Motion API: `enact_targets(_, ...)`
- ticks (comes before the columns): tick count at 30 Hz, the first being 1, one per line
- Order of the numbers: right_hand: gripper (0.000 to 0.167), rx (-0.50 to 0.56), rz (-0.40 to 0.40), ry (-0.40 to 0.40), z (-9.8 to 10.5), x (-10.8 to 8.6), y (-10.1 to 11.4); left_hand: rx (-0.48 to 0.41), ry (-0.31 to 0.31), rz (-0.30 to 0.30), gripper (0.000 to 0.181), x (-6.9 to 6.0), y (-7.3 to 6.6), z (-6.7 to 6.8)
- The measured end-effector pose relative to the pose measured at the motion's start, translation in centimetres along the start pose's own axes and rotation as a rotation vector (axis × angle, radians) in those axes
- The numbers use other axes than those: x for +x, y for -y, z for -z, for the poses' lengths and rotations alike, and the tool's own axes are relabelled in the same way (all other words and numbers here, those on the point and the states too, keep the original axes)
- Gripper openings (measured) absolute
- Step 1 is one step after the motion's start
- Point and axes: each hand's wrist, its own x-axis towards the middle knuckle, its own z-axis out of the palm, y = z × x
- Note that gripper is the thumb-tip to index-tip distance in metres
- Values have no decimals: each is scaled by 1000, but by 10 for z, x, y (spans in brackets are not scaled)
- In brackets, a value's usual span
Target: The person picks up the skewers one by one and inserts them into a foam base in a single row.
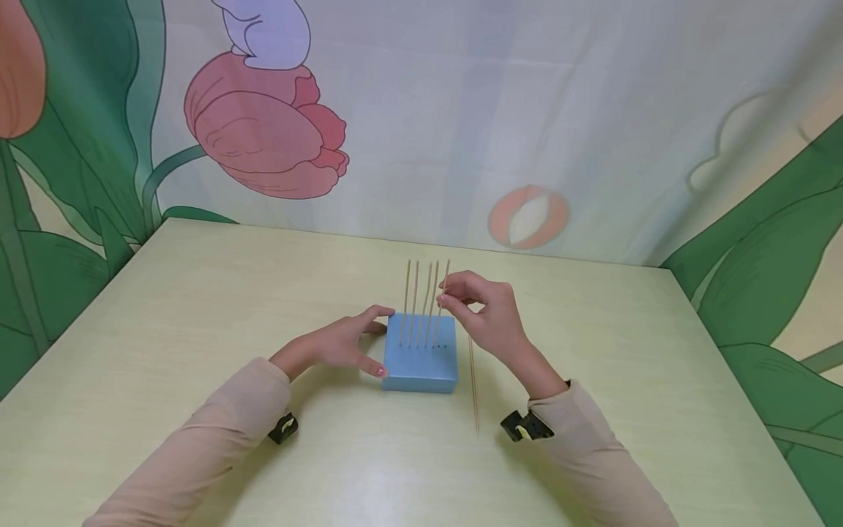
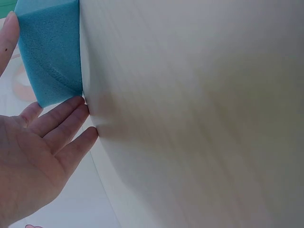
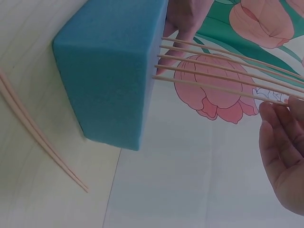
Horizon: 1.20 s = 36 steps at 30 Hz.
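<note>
Before a flower-printed curtain [image 1: 421, 110], at a pale worktop [image 1: 263, 285], pinches with the nearer right hand [image 1: 490, 315] a near-upright stick [image 3: 204, 87], slanting down-left from there to the blue block [image 1: 421, 368]; grips that block with the left hand [image 1: 339, 345].

Pale wood-grain table [image 1: 593, 344], large tulip-patterned curtain [image 1: 421, 132] behind it
</note>
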Motion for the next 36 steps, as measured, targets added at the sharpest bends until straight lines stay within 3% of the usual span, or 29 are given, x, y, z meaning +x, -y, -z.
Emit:
enact_targets(8,22,-16,-61,57,12,-8,-7,-10,4,10,94,-1,1,-1)
enact_targets(18,28,-54,-369,197,34,-20,-27,-5,9,13,97,1,1,0)
enact_targets(22,37,-42,-449,248,39,-22,-39,1,4,16,97,2,3,1)
enact_targets(33,79,-110,-629,547,37,-29,-87,-21,7,10,96,0,2,2)
enact_targets(36,83,-135,-628,597,35,-31,-93,-30,3,14,96,0,2,1)
